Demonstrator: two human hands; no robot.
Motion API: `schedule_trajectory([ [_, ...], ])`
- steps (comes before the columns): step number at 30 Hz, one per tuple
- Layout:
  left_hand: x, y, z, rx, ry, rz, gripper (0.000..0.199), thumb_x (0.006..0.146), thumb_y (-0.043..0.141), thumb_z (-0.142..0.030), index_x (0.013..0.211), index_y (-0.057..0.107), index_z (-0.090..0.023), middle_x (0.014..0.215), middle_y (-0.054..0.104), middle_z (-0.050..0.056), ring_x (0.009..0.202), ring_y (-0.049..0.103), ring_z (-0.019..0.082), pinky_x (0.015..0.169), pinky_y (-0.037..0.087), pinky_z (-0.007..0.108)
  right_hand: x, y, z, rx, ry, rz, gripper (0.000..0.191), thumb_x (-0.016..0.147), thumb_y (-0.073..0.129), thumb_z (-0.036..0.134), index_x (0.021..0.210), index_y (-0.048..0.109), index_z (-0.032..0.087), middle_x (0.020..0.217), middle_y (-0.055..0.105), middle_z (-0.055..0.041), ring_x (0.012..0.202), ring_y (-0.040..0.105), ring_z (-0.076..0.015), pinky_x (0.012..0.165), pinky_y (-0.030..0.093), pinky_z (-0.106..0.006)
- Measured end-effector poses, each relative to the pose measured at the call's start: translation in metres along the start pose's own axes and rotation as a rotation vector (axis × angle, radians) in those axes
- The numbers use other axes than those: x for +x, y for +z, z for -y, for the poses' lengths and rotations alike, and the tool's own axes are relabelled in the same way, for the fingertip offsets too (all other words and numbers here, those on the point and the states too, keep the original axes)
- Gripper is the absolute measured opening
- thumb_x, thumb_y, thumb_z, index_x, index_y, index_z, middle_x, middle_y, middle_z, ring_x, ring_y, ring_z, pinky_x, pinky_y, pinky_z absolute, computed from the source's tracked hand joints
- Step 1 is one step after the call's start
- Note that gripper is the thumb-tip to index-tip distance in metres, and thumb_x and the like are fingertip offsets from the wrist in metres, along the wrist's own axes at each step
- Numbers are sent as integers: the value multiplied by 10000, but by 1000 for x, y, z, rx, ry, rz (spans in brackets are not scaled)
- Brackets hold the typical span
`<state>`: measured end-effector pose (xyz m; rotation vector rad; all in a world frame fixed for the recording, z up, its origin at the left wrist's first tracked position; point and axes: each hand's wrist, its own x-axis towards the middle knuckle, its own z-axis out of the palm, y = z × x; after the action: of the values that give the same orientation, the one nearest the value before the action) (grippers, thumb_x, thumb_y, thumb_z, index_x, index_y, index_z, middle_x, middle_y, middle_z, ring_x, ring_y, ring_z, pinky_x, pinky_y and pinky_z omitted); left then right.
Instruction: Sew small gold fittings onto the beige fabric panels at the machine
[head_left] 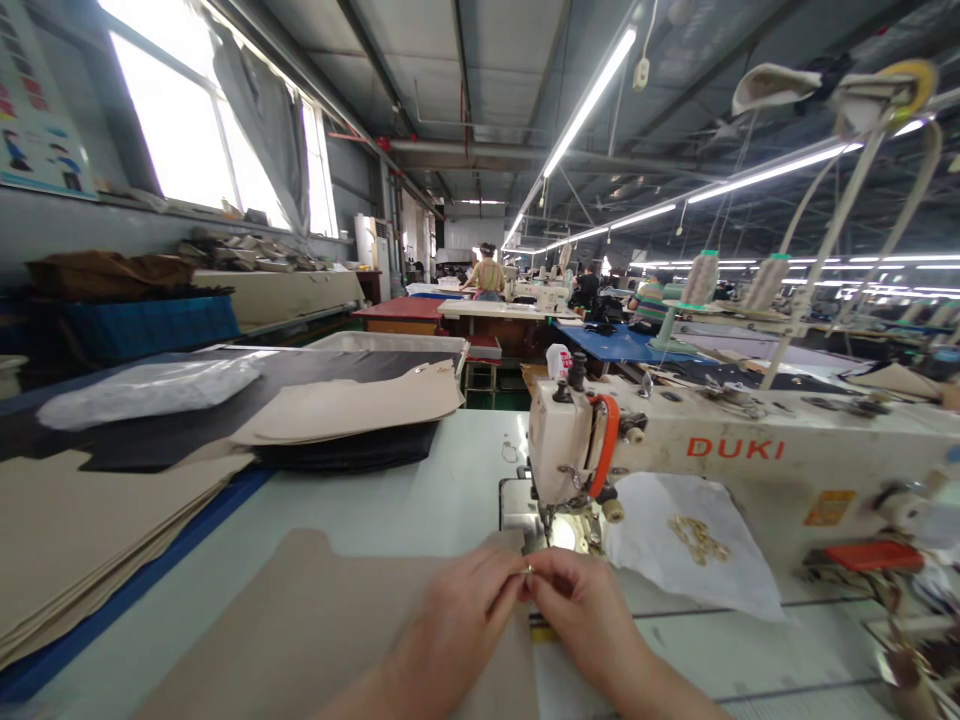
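A flat beige panel of fabric or leather lies on the sewing table in front of me. My left hand rests over its right edge, fingers closed in a pinch there. Fingertip to fingertip with it, my right hand pinches a small gold-coloured metal piece, mostly covered by the fingers. Just beyond both hands is the needle area of a white sewing machine marked DUKI, its lamp lit. To the right, several gold metal pieces lie on a white cloth-like sheet.
Stacked beige panels lie at the left, and more beige pieces rest on black material behind. A clear plastic bag sits at back left. Thread cones stand behind the machine. Other people work farther off.
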<state>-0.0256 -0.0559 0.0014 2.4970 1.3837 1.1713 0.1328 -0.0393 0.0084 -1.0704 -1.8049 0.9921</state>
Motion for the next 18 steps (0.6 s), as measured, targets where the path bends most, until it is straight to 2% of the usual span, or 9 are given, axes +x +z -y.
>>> schedule_trajectory([
  [4, 1, 1, -1, 24, -38, 29, 160, 843, 468, -169, 870, 618, -218, 806, 676, 10, 730, 624, 151, 704, 497, 245, 0, -3, 1, 41, 6, 16, 207, 746, 508, 148, 721, 712, 173, 667, 666, -12, 624, 565, -143, 581, 415, -210],
  [8, 3, 4, -2, -2, -100, 32, 156, 804, 476, -136, 836, 609, -212, 797, 669, 11, 746, 620, 159, 703, 475, 248, 1, -2, 3, 223, 36, 45, 174, 733, 554, 173, 748, 727, 189, 716, 693, -12, 679, 603, -157, 633, 451, -221],
  [12, 9, 0, -7, -147, -265, 40, 144, 753, 498, -118, 792, 604, -208, 766, 655, -7, 720, 604, 144, 677, 451, 225, 3, 0, 3, 406, 47, 70, 150, 731, 598, 218, 796, 733, 211, 749, 705, -8, 731, 629, -167, 701, 471, -242],
  [18, 17, -6, -11, -459, -513, 70, 81, 741, 535, -214, 680, 578, -181, 659, 613, -10, 655, 578, 147, 627, 444, 225, 3, 1, 0, 476, 72, 6, 143, 706, 678, 318, 778, 741, 211, 732, 701, -20, 715, 633, -178, 689, 490, -262],
])
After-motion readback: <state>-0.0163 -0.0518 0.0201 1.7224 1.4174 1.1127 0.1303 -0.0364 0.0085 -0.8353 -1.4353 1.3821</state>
